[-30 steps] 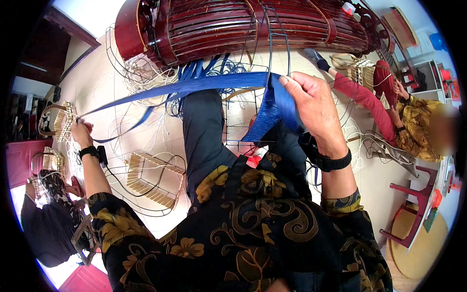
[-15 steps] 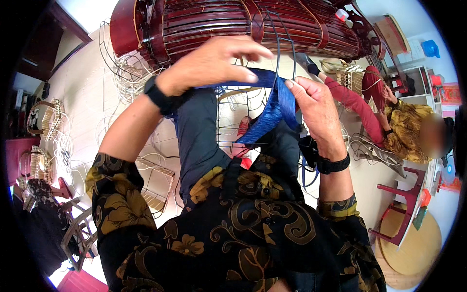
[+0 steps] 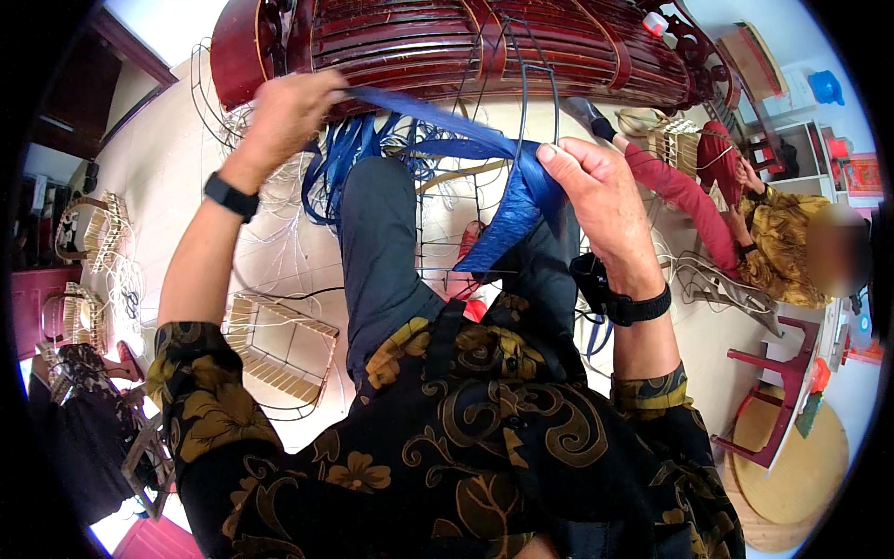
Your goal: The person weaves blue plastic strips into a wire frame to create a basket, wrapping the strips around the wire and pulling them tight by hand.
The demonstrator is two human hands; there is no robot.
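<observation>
Blue, glossy ribbon-like material covers one slanting part of a dark wire frame point(image 3: 523, 98), which stands between and above the wearer's legs, its upper end reaching up in front of a dark red slatted wooden settee point(image 3: 410, 51). As far as can be judged, the work is at a fairly early stage: the covered part is a broad blue panel point(image 3: 507, 224) that widens toward the right hand point(image 3: 601, 191) and tapers down to the left, while the tall wires above it and the grid seen between the knees are bare. A blue strip point(image 3: 438, 118) runs taut from the panel to the left hand point(image 3: 291, 116), raised out to the side with its fingers pinched together on the strip's end — the fingertips are slightly blurred. The right hand presses its thumb down on the blue material against the frame; its other fingers curl behind, partly hidden. The panel looks smooth and tightly laid, with fine creases along its length and no obvious gap, though its far side cannot be seen. A second blue length leads left from the panel toward a heap of loose blue strips point(image 3: 349, 154) behind the left knee — so plenty of material appears unused.
</observation>
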